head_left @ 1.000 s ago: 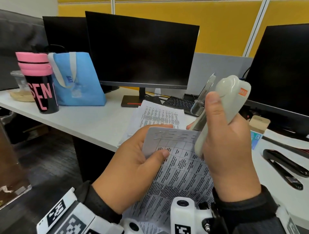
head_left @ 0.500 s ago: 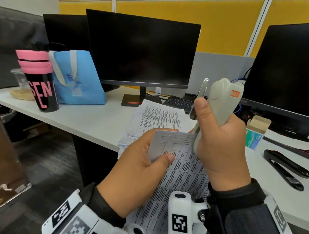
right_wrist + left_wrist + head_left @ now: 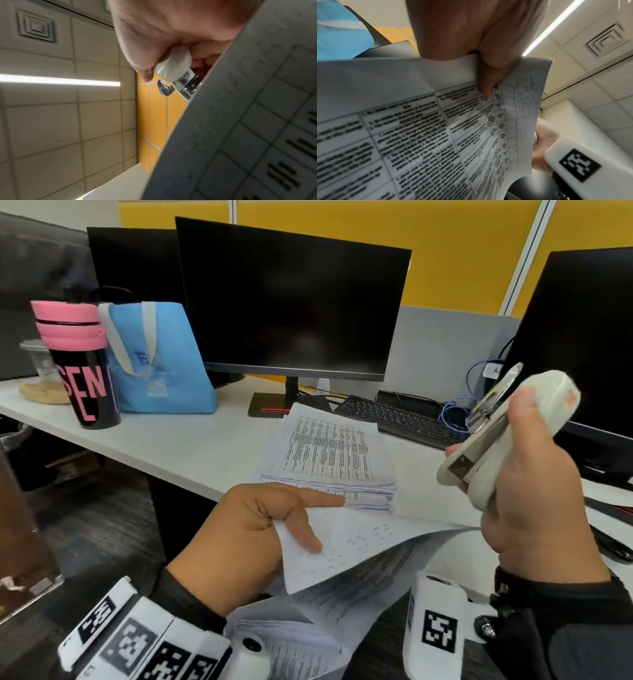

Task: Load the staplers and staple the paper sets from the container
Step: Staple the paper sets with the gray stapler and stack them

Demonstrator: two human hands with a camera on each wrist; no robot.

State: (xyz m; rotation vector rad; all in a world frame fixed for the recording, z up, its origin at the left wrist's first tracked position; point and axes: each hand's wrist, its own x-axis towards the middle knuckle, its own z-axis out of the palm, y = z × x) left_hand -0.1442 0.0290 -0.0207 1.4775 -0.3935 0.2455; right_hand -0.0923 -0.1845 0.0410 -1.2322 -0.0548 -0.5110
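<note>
My left hand [image 3: 274, 529] pinches a set of printed sheets [image 3: 359, 546] near its corner, thumb on top and forefinger stretched along the edge; the left wrist view shows the same paper set [image 3: 436, 135] with a finger curled onto its printed side. My right hand [image 3: 534, 501] grips a white stapler [image 3: 503, 436], held up in the air to the right of the paper and apart from it, nose pointing down-left. The stapler [image 3: 173, 67] shows its metal hinge end in the right wrist view. A thick stack of printed paper [image 3: 329, 453] lies on the white desk [image 3: 171, 440].
A black monitor [image 3: 291, 302] stands behind the stack, a second one [image 3: 589, 337] at right. A pink-lidded black tumbler [image 3: 82, 364] and a blue bag [image 3: 157, 357] sit at left. A keyboard [image 3: 400, 419] lies behind the stack. Black items lie at the desk's right edge.
The right hand has pulled the stapler off the paper corner, up and to the right. The left hand has lowered the paper set, which now lies flatter.
</note>
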